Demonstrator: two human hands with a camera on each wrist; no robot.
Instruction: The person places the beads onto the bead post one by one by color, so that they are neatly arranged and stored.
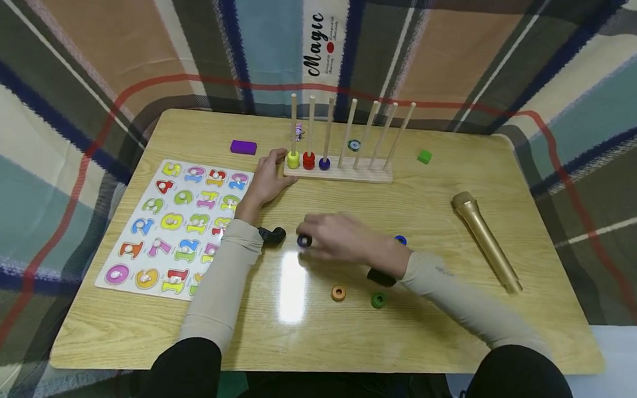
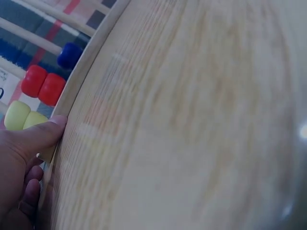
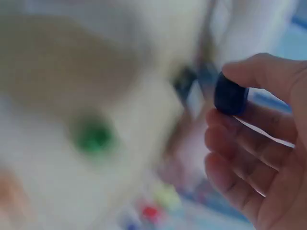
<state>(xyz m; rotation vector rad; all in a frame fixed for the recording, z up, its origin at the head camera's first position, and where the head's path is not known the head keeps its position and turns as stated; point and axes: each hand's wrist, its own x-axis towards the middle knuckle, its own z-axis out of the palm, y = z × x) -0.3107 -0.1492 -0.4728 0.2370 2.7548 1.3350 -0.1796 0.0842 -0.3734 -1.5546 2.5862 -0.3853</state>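
Near the middle of the table (image 1: 440,338), the right hand (image 1: 343,238) pinches a dark blue bead (image 1: 304,240) between thumb and forefinger, over the wood and well apart from the peg rack (image 1: 364,176). From above, mostly the back of that hand shows; the right wrist view gives the grip itself, with the other fingers loosely bent beneath the bead, though the background there is blurred.

The left hand (image 1: 266,182) grips the rack's left end. The left wrist view shows its thumb laid on the edge of the base and the other fingers curled at the end. That view also makes plain two yellow beads (image 2: 18,115) on the first peg, two red beads (image 2: 43,85) on the next and one blue bead (image 2: 70,56) on the third.

Only the head view shows the whole number board (image 1: 183,197), partly under the left arm, and a gold tube (image 1: 486,243) at the right. An orange ring (image 1: 338,293) and a green ring (image 1: 378,300) lie nearer the person.

The tabletop is pale, grained wood with a bright glare patch; a plaid cloth (image 1: 271,39) surrounds its back and sides, printed "Magic".
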